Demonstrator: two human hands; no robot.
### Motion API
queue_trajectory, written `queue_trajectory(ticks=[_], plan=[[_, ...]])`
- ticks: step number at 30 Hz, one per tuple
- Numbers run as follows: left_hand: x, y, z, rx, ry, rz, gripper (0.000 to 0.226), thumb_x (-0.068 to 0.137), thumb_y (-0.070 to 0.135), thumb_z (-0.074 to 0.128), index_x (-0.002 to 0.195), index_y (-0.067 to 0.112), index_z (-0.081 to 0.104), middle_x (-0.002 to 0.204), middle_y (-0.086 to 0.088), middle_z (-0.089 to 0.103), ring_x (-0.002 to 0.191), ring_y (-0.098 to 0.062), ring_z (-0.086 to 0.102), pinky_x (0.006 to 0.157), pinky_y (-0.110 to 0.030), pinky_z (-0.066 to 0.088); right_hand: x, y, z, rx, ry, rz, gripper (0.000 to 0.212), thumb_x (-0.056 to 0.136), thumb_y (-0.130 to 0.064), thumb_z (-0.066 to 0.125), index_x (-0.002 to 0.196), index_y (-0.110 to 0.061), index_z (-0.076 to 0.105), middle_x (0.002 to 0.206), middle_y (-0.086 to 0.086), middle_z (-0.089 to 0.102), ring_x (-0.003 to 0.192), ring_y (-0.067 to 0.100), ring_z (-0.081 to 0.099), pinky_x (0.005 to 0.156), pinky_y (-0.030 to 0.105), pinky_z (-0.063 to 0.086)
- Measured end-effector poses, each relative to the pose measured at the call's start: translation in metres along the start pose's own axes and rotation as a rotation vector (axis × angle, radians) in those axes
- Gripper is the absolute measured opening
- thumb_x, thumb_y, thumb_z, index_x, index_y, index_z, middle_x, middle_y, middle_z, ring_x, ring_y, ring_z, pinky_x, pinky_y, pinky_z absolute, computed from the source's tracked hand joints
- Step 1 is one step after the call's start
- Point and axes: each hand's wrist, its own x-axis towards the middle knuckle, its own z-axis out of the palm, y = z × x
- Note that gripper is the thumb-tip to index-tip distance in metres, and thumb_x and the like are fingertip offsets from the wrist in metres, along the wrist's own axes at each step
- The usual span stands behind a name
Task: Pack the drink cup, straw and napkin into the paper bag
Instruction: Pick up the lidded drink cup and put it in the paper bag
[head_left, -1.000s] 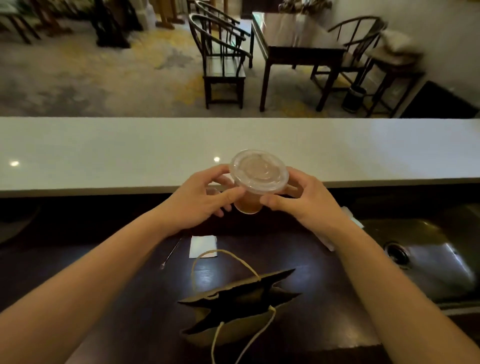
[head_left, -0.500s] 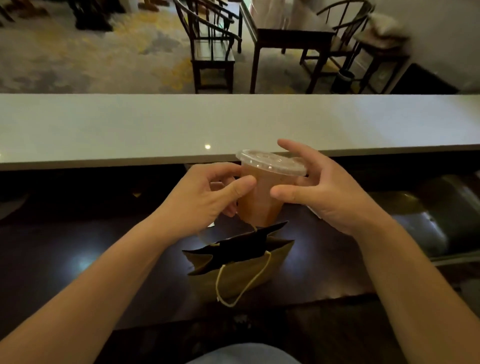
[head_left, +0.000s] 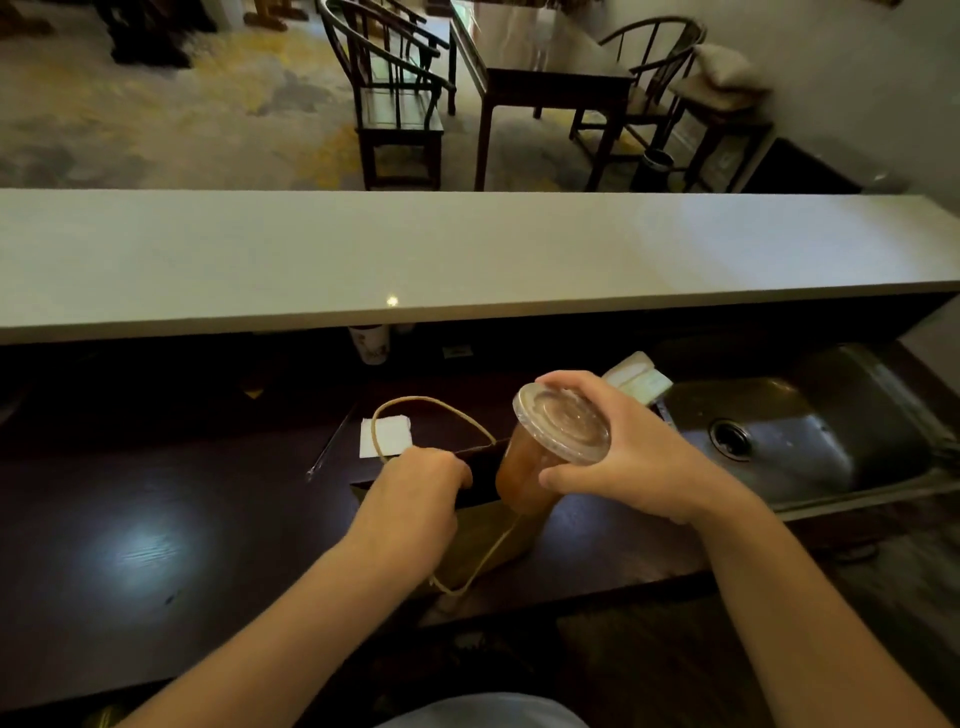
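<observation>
The clear drink cup (head_left: 524, 470), filled with orange-brown liquid and capped with a clear lid, is tilted over the mouth of the brown paper bag (head_left: 483, 545). My right hand (head_left: 623, 457) grips the cup around its lid and rim. My left hand (head_left: 415, 483) pinches the bag's top edge at the left and holds the mouth apart. The white napkin (head_left: 385, 435) lies flat on the dark counter behind the bag, under the bag's rope handle. The thin wrapped straw (head_left: 328, 448) lies left of the napkin.
A steel sink (head_left: 810, 431) lies to the right, with a folded cloth (head_left: 636, 376) at its left rim. A raised white bar top (head_left: 467, 254) runs across behind the dark counter (head_left: 156, 545). A paper cup (head_left: 370, 343) stands under the bar top's ledge.
My left hand let go of the cup and took the bag's edge. The right hand alone now holds the cup, tilted and lower, at the bag's mouth.
</observation>
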Motion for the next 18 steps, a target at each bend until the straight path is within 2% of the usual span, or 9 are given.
queue_trajectory(ticks=[2, 3, 5, 8, 10, 12, 15, 18], plan=[[0.002, -0.001, 0.007, 0.084, 0.014, 0.019, 0.039, 0.086, 0.003, 0.061, 0.116, 0.025, 0.069, 0.125, -0.003, 0.066, 0.116, -0.026, 0.060, 0.094, -0.038, 0.054, 0.000, 0.000, 0.004, 0.015, 0.025, 0.001, 0.075, 0.066, -0.025, 0.087, 0.130, -0.037, 0.049, 0.119, -0.017, 0.059, 0.108, -0.005, 0.058, 0.083, 0.009, 0.047], [0.003, -0.002, 0.008, 0.120, 0.023, 0.038, 0.034, 0.085, 0.010, 0.065, 0.116, 0.024, 0.069, 0.136, -0.004, 0.060, 0.129, -0.029, 0.051, 0.100, -0.040, 0.049, 0.000, 0.000, 0.006, 0.028, 0.032, 0.001, 0.075, 0.066, -0.026, 0.087, 0.130, -0.037, 0.049, 0.120, -0.018, 0.059, 0.108, -0.004, 0.058, 0.083, 0.010, 0.048], [0.006, -0.004, 0.007, 0.238, 0.007, 0.085, 0.037, 0.083, 0.031, 0.071, 0.118, 0.023, 0.066, 0.156, -0.009, 0.039, 0.148, -0.037, 0.019, 0.115, -0.047, 0.030, 0.001, -0.001, 0.011, 0.060, 0.031, 0.006, 0.076, 0.068, -0.026, 0.087, 0.132, -0.037, 0.048, 0.121, -0.016, 0.058, 0.109, -0.003, 0.058, 0.082, 0.013, 0.049], [0.014, -0.009, 0.003, 0.348, -0.137, 0.092, 0.070, 0.072, 0.063, 0.069, 0.127, 0.022, 0.060, 0.165, -0.014, 0.010, 0.149, -0.042, -0.010, 0.119, -0.057, 0.003, 0.005, -0.005, 0.021, 0.082, 0.013, 0.031, 0.077, 0.065, -0.029, 0.086, 0.131, -0.037, 0.048, 0.121, -0.015, 0.058, 0.109, -0.002, 0.058, 0.085, 0.017, 0.052], [0.016, -0.014, 0.004, 0.416, -0.214, 0.066, 0.093, 0.063, 0.075, 0.067, 0.136, 0.019, 0.052, 0.165, -0.014, -0.006, 0.145, -0.044, -0.024, 0.116, -0.061, -0.009, 0.008, -0.005, 0.031, 0.084, -0.019, 0.064, 0.078, 0.063, -0.032, 0.086, 0.131, -0.038, 0.048, 0.120, -0.017, 0.058, 0.108, -0.003, 0.059, 0.085, 0.018, 0.052], [0.015, -0.020, 0.006, 0.452, -0.246, 0.052, 0.102, 0.059, 0.080, 0.065, 0.139, 0.019, 0.049, 0.164, -0.013, -0.015, 0.141, -0.046, -0.032, 0.113, -0.063, -0.015, 0.011, -0.003, 0.040, 0.058, -0.052, 0.112, 0.078, 0.062, -0.034, 0.085, 0.130, -0.036, 0.047, 0.119, -0.016, 0.058, 0.107, 0.000, 0.059, 0.085, 0.019, 0.051], [0.013, -0.035, 0.007, 0.470, -0.226, 0.023, 0.106, 0.056, 0.085, 0.060, 0.139, 0.020, 0.049, 0.164, -0.007, -0.018, 0.138, -0.048, -0.035, 0.112, -0.069, -0.016, 0.013, 0.007, 0.045, -0.086, -0.070, 0.168, 0.080, 0.063, -0.033, 0.084, 0.131, -0.032, 0.044, 0.121, -0.011, 0.056, 0.108, 0.004, 0.057, 0.087, 0.022, 0.050], [0.011, -0.054, 0.005, 0.458, -0.194, -0.038, 0.118, 0.056, 0.083, 0.062, 0.150, 0.018, 0.033, 0.162, 0.000, -0.027, 0.136, -0.052, -0.036, 0.106, -0.068, -0.020, 0.015, 0.012, 0.045, -0.221, -0.104, 0.190, 0.086, 0.060, -0.037, 0.080, 0.134, -0.029, 0.038, 0.124, -0.007, 0.050, 0.110, 0.007, 0.054, 0.088, 0.024, 0.051]])
